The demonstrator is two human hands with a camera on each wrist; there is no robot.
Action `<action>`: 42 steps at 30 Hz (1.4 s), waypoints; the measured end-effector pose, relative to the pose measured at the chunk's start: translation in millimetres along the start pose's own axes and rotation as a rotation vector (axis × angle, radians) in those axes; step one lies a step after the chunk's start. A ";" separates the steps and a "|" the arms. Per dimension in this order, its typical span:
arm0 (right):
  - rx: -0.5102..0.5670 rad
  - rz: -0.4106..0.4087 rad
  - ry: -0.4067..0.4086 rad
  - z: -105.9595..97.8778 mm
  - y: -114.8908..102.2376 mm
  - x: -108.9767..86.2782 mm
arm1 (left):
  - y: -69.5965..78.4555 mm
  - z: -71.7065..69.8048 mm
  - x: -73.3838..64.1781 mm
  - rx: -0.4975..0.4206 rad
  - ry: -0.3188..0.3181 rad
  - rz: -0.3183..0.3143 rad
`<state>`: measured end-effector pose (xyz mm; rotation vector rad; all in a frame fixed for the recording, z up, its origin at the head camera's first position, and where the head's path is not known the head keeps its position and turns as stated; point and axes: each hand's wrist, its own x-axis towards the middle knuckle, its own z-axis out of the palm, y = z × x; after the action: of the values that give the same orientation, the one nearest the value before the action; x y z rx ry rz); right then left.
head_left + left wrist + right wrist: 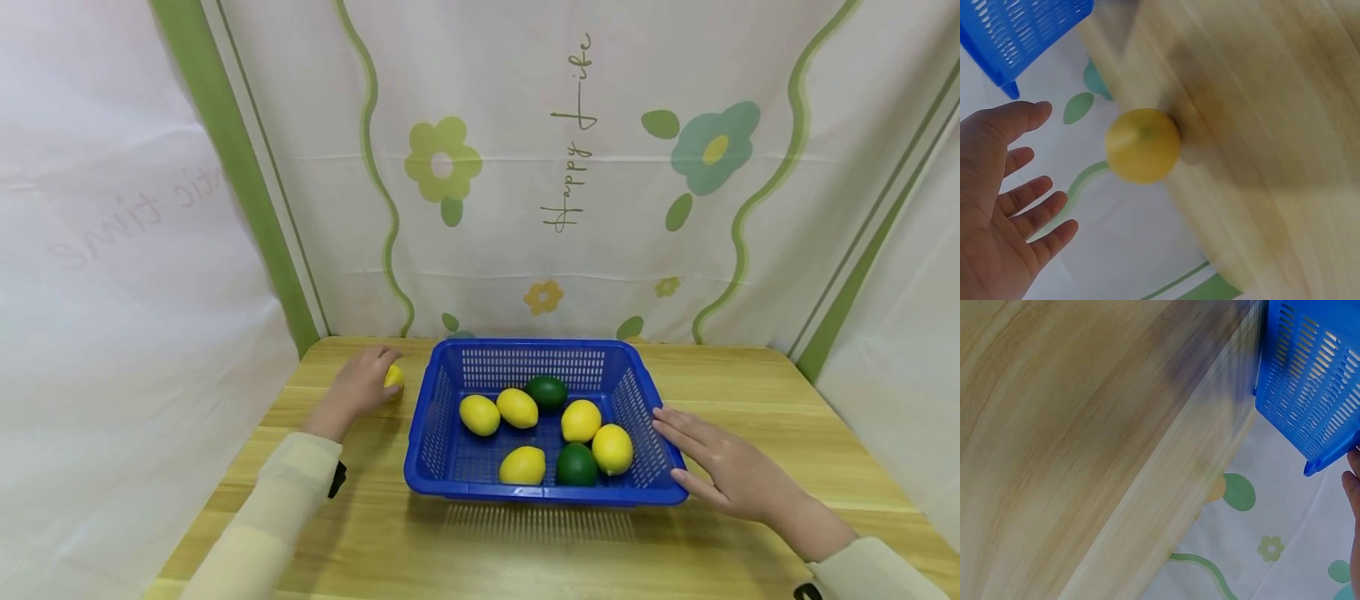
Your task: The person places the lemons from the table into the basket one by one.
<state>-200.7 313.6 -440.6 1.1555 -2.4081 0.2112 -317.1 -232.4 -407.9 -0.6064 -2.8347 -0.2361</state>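
Note:
A blue plastic basket point(542, 492) with perforated walls sits on the wooden table. Inside it lie several yellow lemons point(480, 415) and two dark green fruits point(577, 464). Left of the basket, my left hand point(362, 385) is right at another lemon point(393, 377), partly hidden behind the fingers in the head view. In the left wrist view the fingers are spread and this lemon point(1143, 146) shows apart from them. My right hand point(738, 475) rests with straight fingers against the basket's right rim; only some fingers point(1352, 487) of it appear in the right wrist view.
The wooden tabletop point(480, 558) reaches back to a white curtain point(510, 217) printed with flowers and green wavy lines. More white cloth hangs at the left point(135, 333) and right sides. Dark bands show at both sleeve cuffs.

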 end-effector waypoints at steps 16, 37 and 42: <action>0.015 -0.015 0.025 1.5 -0.4 -2.0 | -1.6 27.7 10.1 -0.033 -0.060 -0.196; 0.013 -0.004 0.003 1.1 0.3 -0.5 | -11.0 51.4 12.1 -0.071 -0.106 -0.297; 0.012 -0.012 0.015 1.3 0.1 0.0 | -13.2 53.9 11.6 -0.095 -0.108 -0.310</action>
<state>-201.3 313.3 -441.7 1.1693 -2.3897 0.2295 -343.2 -228.8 -458.1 -0.1971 -3.0271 -0.4043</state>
